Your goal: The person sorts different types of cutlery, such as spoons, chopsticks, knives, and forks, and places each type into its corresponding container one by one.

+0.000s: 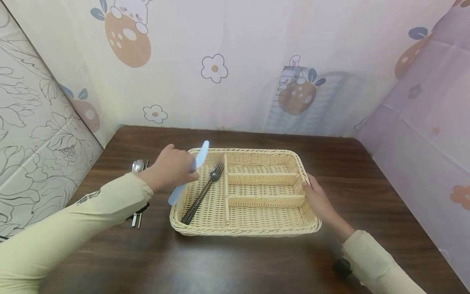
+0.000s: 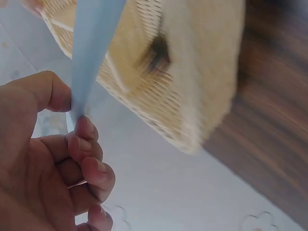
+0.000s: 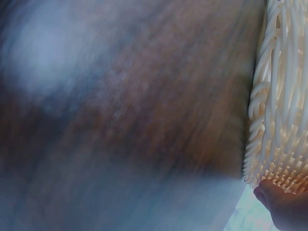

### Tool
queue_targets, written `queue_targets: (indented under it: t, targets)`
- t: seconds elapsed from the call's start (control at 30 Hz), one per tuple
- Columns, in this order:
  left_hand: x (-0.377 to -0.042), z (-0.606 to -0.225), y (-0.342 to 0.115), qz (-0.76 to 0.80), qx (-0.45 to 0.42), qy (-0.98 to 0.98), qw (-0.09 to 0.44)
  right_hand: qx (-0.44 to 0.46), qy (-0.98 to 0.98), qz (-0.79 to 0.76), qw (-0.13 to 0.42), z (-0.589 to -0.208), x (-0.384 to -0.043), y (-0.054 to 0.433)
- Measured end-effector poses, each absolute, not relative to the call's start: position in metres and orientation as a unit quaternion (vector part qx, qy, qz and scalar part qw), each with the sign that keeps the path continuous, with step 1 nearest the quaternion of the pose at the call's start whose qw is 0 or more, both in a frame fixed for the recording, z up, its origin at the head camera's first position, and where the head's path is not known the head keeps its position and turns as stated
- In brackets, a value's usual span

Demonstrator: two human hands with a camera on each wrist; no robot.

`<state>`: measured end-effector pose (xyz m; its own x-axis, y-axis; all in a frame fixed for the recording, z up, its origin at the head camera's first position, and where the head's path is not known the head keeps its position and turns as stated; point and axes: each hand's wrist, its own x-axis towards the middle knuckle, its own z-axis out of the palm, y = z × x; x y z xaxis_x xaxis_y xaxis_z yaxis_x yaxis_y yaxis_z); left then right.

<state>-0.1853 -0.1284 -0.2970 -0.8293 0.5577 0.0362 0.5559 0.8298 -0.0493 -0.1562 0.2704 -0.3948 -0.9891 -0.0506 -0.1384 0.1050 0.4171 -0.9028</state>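
Observation:
My left hand [image 1: 173, 168] pinches a light blue knife [image 1: 201, 155] between thumb and fingers, over the left rim of a pale woven basket [image 1: 257, 233]. In the left wrist view the knife [image 2: 94, 53] points up from the fingertips. A dark-handled fork [image 1: 201, 200] lies slantwise in the basket's long left compartment. My right hand [image 1: 318, 197] grips the basket's right rim, thumb over the edge; the fingers beneath are mostly hidden. In the right wrist view, the thumb [image 3: 272, 190] shows at the basket's woven side [image 3: 279, 96].
A metal spoon [image 1: 138, 166] and thin sticks [image 1: 139, 221] lie on the dark wooden table [image 1: 235, 265] at the left, partly hidden by my left forearm. Three compartments fill the basket's right part. Patterned cloth walls [image 1: 249, 94] stand behind the table and at both sides.

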Motion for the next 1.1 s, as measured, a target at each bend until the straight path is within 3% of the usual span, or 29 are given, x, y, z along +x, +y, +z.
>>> queue_targets:
  t: [0.33, 1.1]
  targets:
    - [-0.172, -0.293, -0.088, 0.042, -0.373, -0.924, 0.068, 0.021, 0.835, -0.545, 0.071, -0.395, -0.156, 0.271]
    - [-0.154, -0.295, 0.005, 0.115, -0.494, -0.860, 0.065, 0.006, 0.836, -0.545, 0.064, -0.395, -0.153, 0.271]
